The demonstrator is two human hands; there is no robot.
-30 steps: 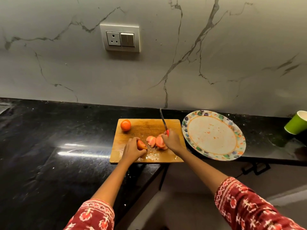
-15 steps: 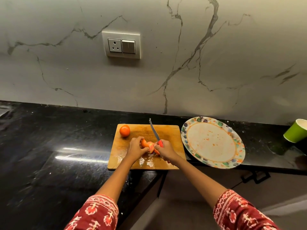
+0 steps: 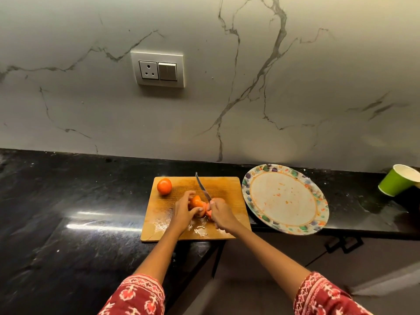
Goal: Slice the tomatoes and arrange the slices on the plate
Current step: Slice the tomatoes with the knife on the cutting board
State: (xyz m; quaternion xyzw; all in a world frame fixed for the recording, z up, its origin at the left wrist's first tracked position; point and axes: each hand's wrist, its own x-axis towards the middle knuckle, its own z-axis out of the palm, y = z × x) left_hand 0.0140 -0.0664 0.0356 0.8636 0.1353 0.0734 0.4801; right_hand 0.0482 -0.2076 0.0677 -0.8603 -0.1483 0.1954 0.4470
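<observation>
The patterned plate (image 3: 318, 202) sits on the black surface (image 3: 68, 201) just right of the wooden cutting board (image 3: 227, 185), its near edge reaching out past the surface's front edge. It holds no slices, only a few orange smears and flecks of tomato pulp on its pale centre. Further right, a green paper cup (image 3: 396, 183) lies tipped, its white inside facing up and right; nothing shows inside it.

On the board, the left hand (image 3: 184, 209) holds a partly cut tomato (image 3: 196, 201) with thumb and fingers curled around it. The right hand (image 3: 219, 212) grips the red handle of a knife (image 3: 203, 187), whose blade points away toward the wall and lies against the right side of that tomato. Between the two hands, cut tomato pieces (image 3: 205, 210) rest on the board, partly hidden by the fingers. The hands are close together, nearly touching over the fruit. A whole tomato (image 3: 164, 186) stands apart in the board's far left corner. The near part of the board is wet with juice.

On the marble wall above, a socket and switch plate (image 3: 158, 68) is mounted.
</observation>
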